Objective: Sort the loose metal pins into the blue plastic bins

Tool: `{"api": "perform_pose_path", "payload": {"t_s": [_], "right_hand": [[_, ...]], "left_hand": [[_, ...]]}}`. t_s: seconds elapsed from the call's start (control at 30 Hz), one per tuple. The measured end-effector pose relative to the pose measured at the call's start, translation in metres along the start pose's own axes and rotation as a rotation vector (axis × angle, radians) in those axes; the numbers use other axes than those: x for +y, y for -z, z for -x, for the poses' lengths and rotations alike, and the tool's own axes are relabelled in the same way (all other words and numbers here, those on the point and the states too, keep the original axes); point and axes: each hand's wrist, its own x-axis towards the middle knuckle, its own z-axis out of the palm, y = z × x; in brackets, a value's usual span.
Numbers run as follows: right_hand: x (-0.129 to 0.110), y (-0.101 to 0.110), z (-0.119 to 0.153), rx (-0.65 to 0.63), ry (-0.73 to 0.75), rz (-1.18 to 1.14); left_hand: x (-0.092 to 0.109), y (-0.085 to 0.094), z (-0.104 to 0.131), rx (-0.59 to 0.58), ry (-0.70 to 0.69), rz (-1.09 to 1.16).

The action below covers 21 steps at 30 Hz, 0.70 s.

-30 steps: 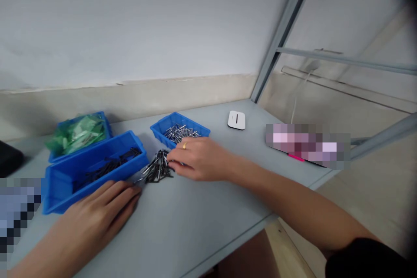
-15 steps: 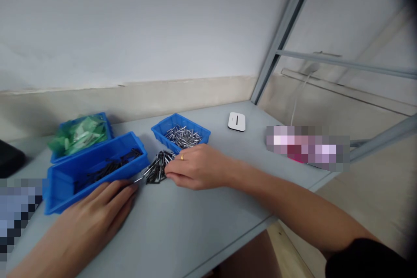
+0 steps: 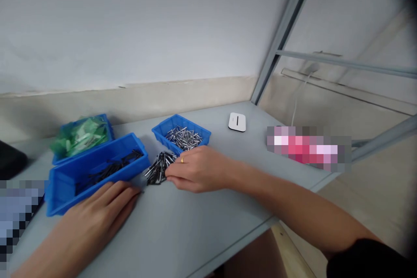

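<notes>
A loose pile of thin black and silver metal pins (image 3: 159, 168) lies on the grey table between my two hands. My right hand (image 3: 197, 169) is at the pile's right side with fingers pinched together; whatever they hold is hidden. My left hand (image 3: 104, 208) rests by the front wall of a long blue bin (image 3: 65, 180), fingers pressed together. A tiny dark tip shows at its fingertips, too small to name. Dark pins (image 3: 112, 168) lie inside that bin. Behind the pile, a smaller blue bin (image 3: 159, 132) holds silver pins (image 3: 184, 137).
Green plastic packaging (image 3: 84, 134) fills another blue bin (image 3: 104, 122) at the back left. Towards the back right sits a white square device (image 3: 237, 122). A blurred-out item (image 3: 302, 147) lies near the right edge, beside a metal frame (image 3: 283, 30). A wall borders the table's back.
The silver pin that stuck out from my left fingertips no longer shows there. My left hand has shifted slightly right. The right hand stays at the pile, nearly unmoved.
</notes>
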Motion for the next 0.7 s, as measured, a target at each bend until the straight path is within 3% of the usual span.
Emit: {"api": "perform_pose_path", "payload": {"t_s": [0.4,0.7], "right_hand": [[-0.002,0.001,0.0,0.008,0.007,-0.014],[-0.003,0.004,-0.002,-0.042,0.008,-0.014]], "left_hand": [[0.011,0.007,-0.008,0.058,-0.064,0.161],[0.011,0.005,-0.002,0.03,-0.013,0.201]]}}
